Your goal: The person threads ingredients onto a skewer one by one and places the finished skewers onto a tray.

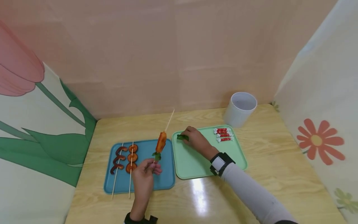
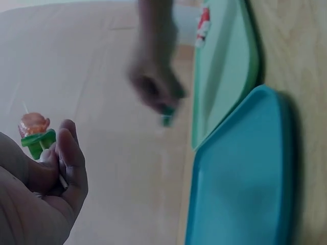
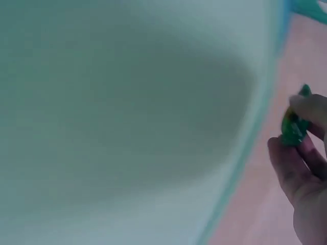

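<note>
My left hand pinches the lower end of a wooden skewer over the blue tray. Threaded on it are an orange, meat-like piece and, just above my fingers, a green pepper-like piece. The skewer tilts up, its bare tip pointing away from me. Above the left part of the light green tray, my right hand pinches another green pepper-like piece between thumb and fingers. This piece is apart from the skewer.
On the blue tray lie a skewer of curled brown pieces and a skewer of round brown slices. Several red-and-white wrapped candies sit at the green tray's far right. Behind it stands a white cup-shaped container on the wooden table.
</note>
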`<state>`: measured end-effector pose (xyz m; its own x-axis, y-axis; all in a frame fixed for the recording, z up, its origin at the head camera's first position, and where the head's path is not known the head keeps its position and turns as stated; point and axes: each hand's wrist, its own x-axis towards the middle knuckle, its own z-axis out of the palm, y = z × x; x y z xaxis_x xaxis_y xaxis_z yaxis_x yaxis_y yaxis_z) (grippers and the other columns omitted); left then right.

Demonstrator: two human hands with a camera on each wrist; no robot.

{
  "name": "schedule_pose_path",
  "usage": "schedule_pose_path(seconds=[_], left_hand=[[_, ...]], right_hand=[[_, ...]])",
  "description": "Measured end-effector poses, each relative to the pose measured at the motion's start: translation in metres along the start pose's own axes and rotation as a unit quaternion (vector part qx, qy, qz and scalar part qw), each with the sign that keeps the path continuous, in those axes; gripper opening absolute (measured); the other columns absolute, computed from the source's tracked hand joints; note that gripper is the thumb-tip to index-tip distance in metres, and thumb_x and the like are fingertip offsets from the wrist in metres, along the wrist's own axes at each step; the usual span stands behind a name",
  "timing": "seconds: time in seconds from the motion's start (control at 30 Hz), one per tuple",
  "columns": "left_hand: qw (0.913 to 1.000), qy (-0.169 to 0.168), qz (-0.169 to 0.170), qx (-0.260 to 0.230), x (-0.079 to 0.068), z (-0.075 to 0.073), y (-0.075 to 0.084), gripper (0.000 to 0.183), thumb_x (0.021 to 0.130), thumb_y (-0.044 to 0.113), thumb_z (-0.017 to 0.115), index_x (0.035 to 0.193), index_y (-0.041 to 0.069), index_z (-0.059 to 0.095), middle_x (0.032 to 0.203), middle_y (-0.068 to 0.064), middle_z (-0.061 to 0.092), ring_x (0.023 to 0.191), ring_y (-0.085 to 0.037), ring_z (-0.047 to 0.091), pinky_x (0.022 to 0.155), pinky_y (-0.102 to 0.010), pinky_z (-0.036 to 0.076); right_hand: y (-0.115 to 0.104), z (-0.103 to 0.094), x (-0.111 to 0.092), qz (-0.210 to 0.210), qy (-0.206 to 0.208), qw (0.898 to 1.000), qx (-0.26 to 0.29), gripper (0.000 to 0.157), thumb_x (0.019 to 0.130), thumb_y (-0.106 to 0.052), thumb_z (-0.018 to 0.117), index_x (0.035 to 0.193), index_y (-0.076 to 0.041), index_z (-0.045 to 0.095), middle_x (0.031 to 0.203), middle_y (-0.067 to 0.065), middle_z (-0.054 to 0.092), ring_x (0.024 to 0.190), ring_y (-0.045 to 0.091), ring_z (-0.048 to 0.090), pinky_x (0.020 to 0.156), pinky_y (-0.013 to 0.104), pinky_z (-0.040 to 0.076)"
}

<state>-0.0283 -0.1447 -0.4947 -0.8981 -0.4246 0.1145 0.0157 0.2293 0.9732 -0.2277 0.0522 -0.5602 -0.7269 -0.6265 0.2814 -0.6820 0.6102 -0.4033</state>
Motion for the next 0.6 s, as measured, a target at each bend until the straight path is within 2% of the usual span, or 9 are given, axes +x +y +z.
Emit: schedule_pose_path(seconds=[0.13, 0.23, 0.43, 0.6], left_hand=[[0.9998, -0.018, -0.008, 0.004, -0.004, 0.007, -0.005, 0.016, 0.089, -0.011, 0.057, 0.093, -0.002, 0.070, 0.073, -0.012, 0.071, 0.057, -0.016, 0.067, 0.052, -0.033, 0.058], [0.9995, -0.030, -0.009, 0.002, -0.007, 0.010, -0.007, 0.017, 0.088, -0.011, 0.057, 0.092, -0.001, 0.070, 0.072, -0.010, 0.070, 0.056, -0.016, 0.067, 0.052, -0.030, 0.058], [0.9986, -0.049, -0.016, -0.011, -0.012, 0.017, -0.008, 0.017, 0.087, -0.013, 0.057, 0.089, -0.002, 0.070, 0.070, -0.012, 0.070, 0.055, -0.017, 0.067, 0.050, -0.030, 0.057], [0.9978, -0.059, -0.027, -0.016, -0.015, 0.022, -0.006, 0.015, 0.087, -0.012, 0.058, 0.092, -0.006, 0.070, 0.071, -0.015, 0.070, 0.056, -0.018, 0.067, 0.051, -0.029, 0.057]], right_hand=[[-0.017, -0.036, -0.002, 0.025, 0.081, 0.995, 0.058, 0.031, 0.081, -0.008, 0.074, 0.111, -0.007, 0.071, 0.104, 0.005, 0.057, 0.090, 0.016, 0.060, 0.075, 0.031, 0.055], [-0.035, -0.071, -0.002, 0.009, 0.134, 0.988, 0.081, 0.031, 0.080, -0.003, 0.073, 0.111, -0.007, 0.070, 0.108, 0.005, 0.060, 0.092, 0.016, 0.062, 0.077, 0.032, 0.057], [-0.064, -0.131, -0.007, -0.025, 0.232, 0.970, 0.068, 0.028, 0.077, -0.005, 0.077, 0.104, -0.008, 0.070, 0.104, 0.001, 0.064, 0.093, 0.013, 0.062, 0.079, 0.030, 0.056], [-0.078, -0.159, -0.014, -0.044, 0.276, 0.959, 0.052, 0.028, 0.077, -0.006, 0.077, 0.105, -0.007, 0.070, 0.102, 0.002, 0.068, 0.095, 0.014, 0.062, 0.080, 0.030, 0.055]])
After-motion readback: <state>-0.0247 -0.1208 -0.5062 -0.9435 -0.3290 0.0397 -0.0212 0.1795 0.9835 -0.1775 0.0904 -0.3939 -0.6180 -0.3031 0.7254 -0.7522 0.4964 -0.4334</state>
